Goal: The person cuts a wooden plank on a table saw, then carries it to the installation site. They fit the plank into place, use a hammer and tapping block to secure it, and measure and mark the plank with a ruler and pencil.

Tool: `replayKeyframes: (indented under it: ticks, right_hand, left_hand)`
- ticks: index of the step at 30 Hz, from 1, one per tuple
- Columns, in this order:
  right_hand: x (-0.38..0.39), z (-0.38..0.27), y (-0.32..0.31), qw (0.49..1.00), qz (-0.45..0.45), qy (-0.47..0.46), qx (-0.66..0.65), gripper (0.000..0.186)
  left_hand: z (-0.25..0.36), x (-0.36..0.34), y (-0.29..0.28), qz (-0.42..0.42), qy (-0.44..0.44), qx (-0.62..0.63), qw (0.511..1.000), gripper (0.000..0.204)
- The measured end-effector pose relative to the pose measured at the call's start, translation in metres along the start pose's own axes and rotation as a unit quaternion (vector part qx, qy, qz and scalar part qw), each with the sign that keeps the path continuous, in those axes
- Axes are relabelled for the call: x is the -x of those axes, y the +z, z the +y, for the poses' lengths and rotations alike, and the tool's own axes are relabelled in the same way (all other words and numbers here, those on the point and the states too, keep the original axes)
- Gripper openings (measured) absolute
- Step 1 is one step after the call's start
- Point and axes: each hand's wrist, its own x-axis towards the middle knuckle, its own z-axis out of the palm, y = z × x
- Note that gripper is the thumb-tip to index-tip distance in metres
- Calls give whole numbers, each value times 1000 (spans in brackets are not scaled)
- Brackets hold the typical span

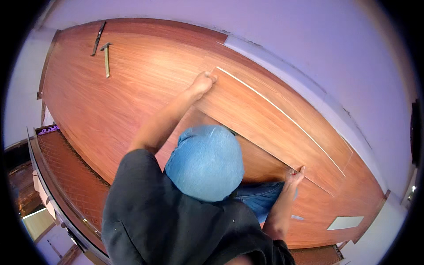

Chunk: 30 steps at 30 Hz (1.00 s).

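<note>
A long wood-grain floor plank [269, 126] with a pale strip along its far edge lies slantwise in front of me. My left hand [204, 85] is closed on the plank's left end, near its far corner. Farther right, my right hand [294, 176] grips the near edge, its thumb on top and its other fingers partly hidden. A small red spot shows at the right fingers; what it is I cannot make out. My bent knee [205, 163] in blue jeans rises just in front of the plank and hides part of the floor.
A hammer [107, 59] and a dark metal bar [98, 39] lie at the far left of the wood-grain floor [110, 106]. A white sheet [345, 222] rests at the right. A pale wall [309, 44] bounds the far side. Dark-framed furniture [70, 176] stands at the left.
</note>
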Motion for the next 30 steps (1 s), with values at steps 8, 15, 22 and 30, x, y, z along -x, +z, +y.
replayKeyframes:
  ticks: [8, 15, 22, 30]
  right_hand:
    - [15, 31, 79, 996, -89, 21, 22, 30]
    - [-28, 52, 107, 991, -68, 41, 110, 27]
    - [6, 65, 104, 919, 30, 67, 388, 48]
    - [20, 71, 106, 932, -1, 66, 358, 42]
  left_hand:
    - [6, -89, -30, 168, 83, -193, 963, 51]
    - [-31, -128, -10, 253, 152, -258, 920, 44]
    - [-47, -116, -28, 219, 94, -258, 936, 53]
    - [-46, -107, -39, 236, 103, -248, 934, 51]
